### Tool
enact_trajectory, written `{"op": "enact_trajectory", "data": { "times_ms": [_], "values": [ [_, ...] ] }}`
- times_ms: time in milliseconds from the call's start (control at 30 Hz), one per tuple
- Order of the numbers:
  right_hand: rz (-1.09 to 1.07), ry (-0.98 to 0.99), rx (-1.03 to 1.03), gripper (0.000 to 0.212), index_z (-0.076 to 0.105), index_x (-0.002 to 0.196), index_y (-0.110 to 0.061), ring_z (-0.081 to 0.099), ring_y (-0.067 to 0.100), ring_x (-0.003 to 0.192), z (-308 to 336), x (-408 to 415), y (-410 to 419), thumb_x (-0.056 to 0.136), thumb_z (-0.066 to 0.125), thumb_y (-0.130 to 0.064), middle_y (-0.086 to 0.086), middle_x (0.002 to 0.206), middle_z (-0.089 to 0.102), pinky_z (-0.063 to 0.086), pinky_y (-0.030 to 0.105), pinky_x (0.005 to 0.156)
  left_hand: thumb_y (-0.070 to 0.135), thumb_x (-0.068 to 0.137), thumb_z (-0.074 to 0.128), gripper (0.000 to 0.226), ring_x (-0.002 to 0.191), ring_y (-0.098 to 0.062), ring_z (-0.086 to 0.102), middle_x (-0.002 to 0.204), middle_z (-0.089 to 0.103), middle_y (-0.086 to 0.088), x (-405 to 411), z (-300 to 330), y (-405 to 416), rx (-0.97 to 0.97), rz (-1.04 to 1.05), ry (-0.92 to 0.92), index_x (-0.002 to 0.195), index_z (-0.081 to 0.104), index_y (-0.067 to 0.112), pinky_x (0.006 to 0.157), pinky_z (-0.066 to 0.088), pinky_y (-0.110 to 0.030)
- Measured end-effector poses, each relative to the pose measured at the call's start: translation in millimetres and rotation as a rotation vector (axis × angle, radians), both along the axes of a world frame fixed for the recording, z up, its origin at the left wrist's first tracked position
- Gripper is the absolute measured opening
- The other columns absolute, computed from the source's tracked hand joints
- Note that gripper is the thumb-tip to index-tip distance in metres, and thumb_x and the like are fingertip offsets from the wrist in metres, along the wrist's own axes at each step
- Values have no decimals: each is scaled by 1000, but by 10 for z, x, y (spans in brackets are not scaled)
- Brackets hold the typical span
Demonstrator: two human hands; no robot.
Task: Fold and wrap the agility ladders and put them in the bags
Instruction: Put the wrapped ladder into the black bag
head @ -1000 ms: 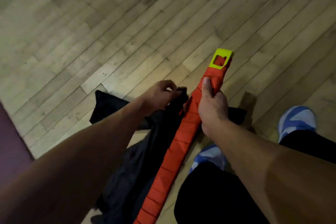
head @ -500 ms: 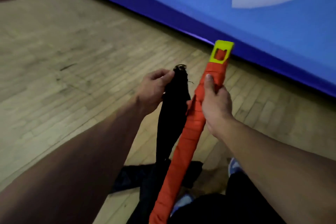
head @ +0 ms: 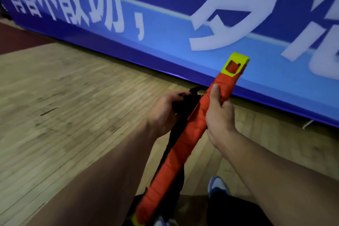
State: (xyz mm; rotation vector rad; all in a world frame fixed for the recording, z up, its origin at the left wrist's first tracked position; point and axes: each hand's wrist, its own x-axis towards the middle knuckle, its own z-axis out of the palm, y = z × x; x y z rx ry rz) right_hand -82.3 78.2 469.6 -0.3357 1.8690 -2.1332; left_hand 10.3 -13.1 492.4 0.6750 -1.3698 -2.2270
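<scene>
Blue banner [head: 201,24] with large white characters filled the top of the view, slanting down to the right, its lower edge meeting the floor. Wood plank floor [head: 64,106] took up the left and lower area, with a dark red strip at the far left edge.

Both forearms reached in from the bottom corners toward centre frame.

Agility ladder [head: 176,158], folded into a long bundle and wrapped in orange strap, ran diagonally from bottom centre up to the right, in the air in front of the banner. Yellow rung ends stuck out at the top, with an orange patch showing through a cutout; a bit of yellow also showed at the bottom end.

Black bag [head: 183,113] hung just left of and behind the bundle, touching it, its top bunched and its length trailing down toward the bottom edge.

Right hand [head: 220,113] gripped the upper part of the ladder bundle, fingers wrapped around it, thumb laid straight along the orange wrap pointing up.

Left hand [head: 165,112] pinched the bunched top of the black bag, fingers curled into the fabric.

Blue and white shoe [head: 217,186] showed on the floor at lower centre right, beside dark trouser fabric.
</scene>
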Motion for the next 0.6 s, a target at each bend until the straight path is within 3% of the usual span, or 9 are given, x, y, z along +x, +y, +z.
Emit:
{"op": "enact_trajectory", "data": {
  "times_ms": [100,133,233,300,367,467,533,600],
  "values": [
    [128,170,142,37,66,101,-21,70,14,74,-105,-54,258,93,54,-55,-3,82,72,56,32,70,55,91,57,54,71,-25,64,83,69,-14,-172,-188,74,-57,-137,-198,86,73,3,67,49,-32],
    [181,221,188,35,65,101,-22,69,12,73,-167,-61,331,93,55,-55,-4,82,71,54,29,67,55,85,65,57,70,-26,63,86,68,-18,-200,-267,88,-103,-183,-276,91,72,-1,65,49,-32],
    [239,243,266,42,63,98,-27,68,12,76,-429,-142,563,86,52,-65,-5,83,70,51,29,70,26,83,75,33,73,-28,62,91,65,-21,-187,-579,174,-153,-272,-462,94,69,-4,68,50,-36],
    [209,195,303,50,61,93,-31,68,17,79,-626,-199,683,75,50,-77,-4,83,69,53,35,73,6,93,62,14,76,-26,61,90,65,-18,-156,-812,216,-199,-304,-524,99,70,-3,71,49,-37],
    [180,115,320,59,61,93,-38,71,26,82,-817,-218,784,66,51,-90,2,85,70,58,49,78,-3,97,48,22,60,-19,55,74,60,-12,-133,-1014,243,-234,-182,-537,103,69,-1,55,43,-29],
    [138,67,370,60,57,95,-48,72,30,78,-1060,-258,924,59,49,-96,6,85,71,59,56,71,5,102,46,22,48,-12,43,63,51,-3,-118,-1216,264,-163,79,-518,103,68,4,43,32,-22],
    [117,53,402,51,56,93,-46,72,29,71,-1118,-269,995,66,51,-89,7,82,71,60,55,65,16,103,48,20,58,-13,52,71,58,-1,-42,-1343,262,-106,149,-531,101,67,11,51,38,-26],
    [142,70,450,43,56,97,-39,72,26,73,-1179,-285,1043,78,52,-77,6,85,70,61,52,69,22,103,49,20,71,-13,63,82,68,0,12,-1450,270,-49,143,-513,104,67,14,61,44,-29]
  ]
}}
